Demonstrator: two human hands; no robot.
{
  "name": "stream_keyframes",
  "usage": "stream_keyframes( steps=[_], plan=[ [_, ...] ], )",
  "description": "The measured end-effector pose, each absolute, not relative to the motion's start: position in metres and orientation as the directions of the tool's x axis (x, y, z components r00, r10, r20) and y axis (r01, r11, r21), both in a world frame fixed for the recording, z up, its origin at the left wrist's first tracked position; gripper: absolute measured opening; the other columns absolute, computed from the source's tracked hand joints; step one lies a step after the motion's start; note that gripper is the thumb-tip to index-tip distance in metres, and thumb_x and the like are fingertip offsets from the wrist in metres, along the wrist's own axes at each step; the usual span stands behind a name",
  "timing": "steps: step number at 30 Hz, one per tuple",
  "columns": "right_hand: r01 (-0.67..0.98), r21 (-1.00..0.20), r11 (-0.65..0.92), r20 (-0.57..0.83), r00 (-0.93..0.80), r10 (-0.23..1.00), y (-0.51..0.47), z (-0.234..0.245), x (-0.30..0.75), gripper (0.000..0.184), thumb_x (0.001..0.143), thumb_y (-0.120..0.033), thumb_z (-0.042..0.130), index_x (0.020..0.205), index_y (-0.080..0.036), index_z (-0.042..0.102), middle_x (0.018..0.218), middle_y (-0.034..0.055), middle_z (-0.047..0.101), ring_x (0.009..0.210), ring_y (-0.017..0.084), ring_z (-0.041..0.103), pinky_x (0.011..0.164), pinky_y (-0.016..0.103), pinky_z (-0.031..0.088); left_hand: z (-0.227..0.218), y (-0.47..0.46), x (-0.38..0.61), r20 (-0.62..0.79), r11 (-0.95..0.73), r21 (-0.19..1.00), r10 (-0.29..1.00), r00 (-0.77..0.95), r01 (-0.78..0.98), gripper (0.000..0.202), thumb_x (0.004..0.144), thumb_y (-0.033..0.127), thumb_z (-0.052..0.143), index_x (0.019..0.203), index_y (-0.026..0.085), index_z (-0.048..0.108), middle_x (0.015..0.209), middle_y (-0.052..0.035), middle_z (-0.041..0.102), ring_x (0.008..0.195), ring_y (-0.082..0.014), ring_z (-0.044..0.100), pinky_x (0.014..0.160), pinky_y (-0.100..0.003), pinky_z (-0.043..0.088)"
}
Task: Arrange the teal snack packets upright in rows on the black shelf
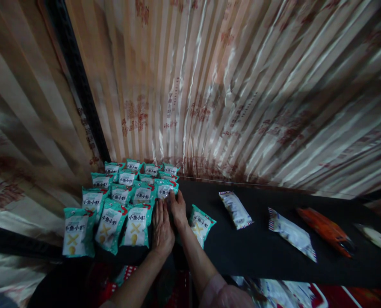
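Note:
Several teal snack packets [119, 201] lie in rows on the left end of a black table [257, 244]. My left hand [162, 229] lies flat on the table, fingers stretched out, against the right edge of a front-row packet [135, 224]. My right hand [177, 207] rests beside it, fingers extended, fingertips touching a teal packet [166, 188] in the second row. One more teal packet [201, 224] lies just right of my right forearm. Neither hand grips anything.
Further right on the table lie two white packets [236, 209] [291, 233], an orange packet [326, 231] and a pale one [378, 238] at the edge. A striped curtain [225, 94] hangs behind. More packets [280, 293] sit below the table's front edge.

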State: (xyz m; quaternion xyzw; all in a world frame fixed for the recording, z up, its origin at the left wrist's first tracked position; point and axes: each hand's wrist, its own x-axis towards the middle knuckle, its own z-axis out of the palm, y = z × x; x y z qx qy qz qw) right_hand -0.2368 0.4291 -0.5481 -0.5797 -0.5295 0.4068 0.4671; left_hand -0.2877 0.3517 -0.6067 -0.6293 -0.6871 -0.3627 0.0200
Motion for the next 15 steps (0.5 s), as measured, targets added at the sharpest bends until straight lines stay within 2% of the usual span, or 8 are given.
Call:
stream_keyframes(
  steps=[6, 15],
  plan=[
    [0.219, -0.976, 0.003, 0.042, 0.175, 0.984, 0.4297, -0.5540, -0.2369, 0.052, 0.082, -0.050, 0.042, 0.117, -0.014, 0.054, 0.086, 0.0059, 0.068, 0.074, 0.018, 0.060, 0.071, 0.029, 0.046, -0.6084, 0.3535, -0.2886, 0.474, -0.079, 0.512, 0.856, -0.205, 0.855, 0.069, 0.084, 0.003, 0.030, 0.146, 0.017, 0.002, 0.151, -0.0162, 0.019, 0.140, -0.0246, 0.012, 0.111, -0.046, 0.030],
    [0.311, -0.950, 0.005, 0.055, 0.154, 0.987, 0.4258, -0.5547, -0.2399, 0.048, 0.085, -0.052, 0.035, 0.106, -0.015, 0.058, 0.092, 0.0091, 0.068, 0.082, 0.021, 0.062, 0.074, 0.031, 0.046, -0.6080, 0.3531, -0.2879, 0.445, -0.055, 0.534, 0.867, -0.225, 0.844, 0.064, 0.087, 0.006, 0.031, 0.146, 0.018, 0.009, 0.151, -0.0140, 0.018, 0.140, -0.0244, 0.012, 0.111, -0.046, 0.028]
  ],
)
